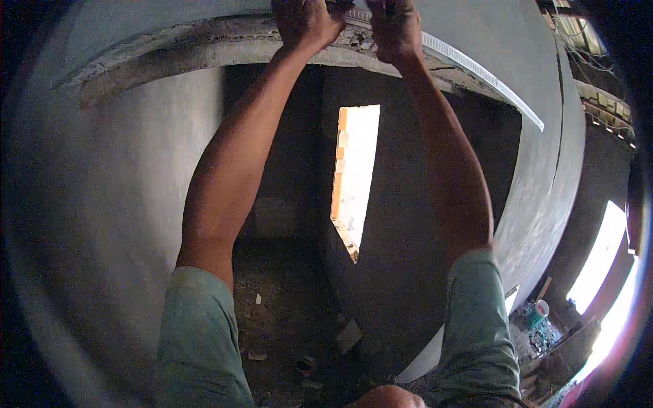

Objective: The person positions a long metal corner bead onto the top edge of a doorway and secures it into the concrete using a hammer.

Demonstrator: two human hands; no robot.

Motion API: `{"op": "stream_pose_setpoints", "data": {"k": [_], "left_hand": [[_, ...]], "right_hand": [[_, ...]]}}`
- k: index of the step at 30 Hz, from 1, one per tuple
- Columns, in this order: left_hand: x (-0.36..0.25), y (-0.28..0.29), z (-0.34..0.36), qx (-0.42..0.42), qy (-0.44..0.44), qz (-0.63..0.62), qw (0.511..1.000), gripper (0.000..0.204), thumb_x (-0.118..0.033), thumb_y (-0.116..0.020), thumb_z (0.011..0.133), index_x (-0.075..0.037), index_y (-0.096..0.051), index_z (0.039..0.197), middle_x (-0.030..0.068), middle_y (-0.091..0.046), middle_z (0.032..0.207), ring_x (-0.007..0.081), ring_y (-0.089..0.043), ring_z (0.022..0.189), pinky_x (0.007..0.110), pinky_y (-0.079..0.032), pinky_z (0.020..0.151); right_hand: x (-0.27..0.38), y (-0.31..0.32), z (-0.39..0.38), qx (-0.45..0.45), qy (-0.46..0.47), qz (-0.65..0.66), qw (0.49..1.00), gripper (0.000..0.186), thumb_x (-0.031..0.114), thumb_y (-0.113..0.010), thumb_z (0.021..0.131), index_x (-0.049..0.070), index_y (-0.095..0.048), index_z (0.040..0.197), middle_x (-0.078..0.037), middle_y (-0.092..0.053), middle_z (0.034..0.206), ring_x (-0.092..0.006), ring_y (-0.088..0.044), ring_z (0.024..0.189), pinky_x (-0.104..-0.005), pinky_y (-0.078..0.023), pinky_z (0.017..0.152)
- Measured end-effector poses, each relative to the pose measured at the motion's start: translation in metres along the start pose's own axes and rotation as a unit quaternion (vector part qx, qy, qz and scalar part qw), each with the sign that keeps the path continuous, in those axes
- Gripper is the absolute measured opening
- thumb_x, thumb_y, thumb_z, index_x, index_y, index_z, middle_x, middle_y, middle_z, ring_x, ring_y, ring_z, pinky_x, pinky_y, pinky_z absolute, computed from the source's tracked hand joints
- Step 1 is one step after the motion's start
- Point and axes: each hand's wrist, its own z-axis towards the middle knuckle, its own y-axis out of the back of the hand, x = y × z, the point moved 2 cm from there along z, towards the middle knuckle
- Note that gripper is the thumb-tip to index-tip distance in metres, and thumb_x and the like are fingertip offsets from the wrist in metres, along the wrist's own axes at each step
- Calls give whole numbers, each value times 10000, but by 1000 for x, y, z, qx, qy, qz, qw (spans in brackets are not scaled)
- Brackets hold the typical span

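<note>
Both my arms reach up to the rough concrete edge (238, 51) over a doorway. A long white slotted strip, which looks like a plaster corner bead (486, 73), runs along that edge and off to the right, where its end stands free. My right hand (396, 30) is closed around the bead near the top of the view. Just left of it, my left hand (305, 24) is closed by the bead's left stretch, its thumb toward the right hand. The upper edge cuts off its fingers, so what they hold is hidden. A small dark piece shows between the hands.
Smooth grey walls (156, 170) flank the opening. Beyond lies a dark room with a bright window opening (360, 163) and rubble on its floor (272, 319). At lower right are a white bucket (541, 308) and debris. Loose wires (588, 44) hang at upper right.
</note>
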Motion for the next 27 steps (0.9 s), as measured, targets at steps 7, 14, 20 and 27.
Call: {"op": "stream_pose_setpoints", "data": {"k": [7, 14, 20, 27], "left_hand": [[-22, 34, -4, -63, -101, 173, 978, 63, -115, -571, 763, -86, -549, 712, 103, -586, 702, 333, -544, 678, 425, -404, 637], [-18, 28, 0, 2, -20, 51, 998, 113, -157, -611, 764, -98, -536, 704, 85, -575, 674, 326, -526, 655, 447, -380, 693], [-15, 30, -6, -45, -48, 144, 987, 164, -184, -689, 732, -100, -551, 708, 75, -577, 663, 311, -524, 648, 448, -381, 700], [16, 27, 1, 0, -25, 21, 999, 173, -173, -675, 762, -77, -543, 706, 112, -574, 664, 315, -546, 625, 405, -416, 594]], "right_hand": [[83, 21, -90, -36, -141, -109, 983, 264, 121, -503, 933, 76, -430, 1183, -58, -604, 697, -115, -518, 524, -293, -405, 423], [102, 24, -125, 85, -160, -237, 954, 304, 45, -484, 886, 87, -361, 1161, -206, -560, 685, -386, -574, 546, -419, -445, 471], [112, 25, -129, 25, -235, -199, 951, 202, 211, -489, 949, 44, -437, 1048, -156, -532, 606, -332, -554, 475, -391, -402, 406], [128, 20, -121, 23, -433, 168, 885, 258, 352, -441, 989, 110, -443, 898, 48, -375, 602, -28, -323, 383, -199, -255, 305]]}}
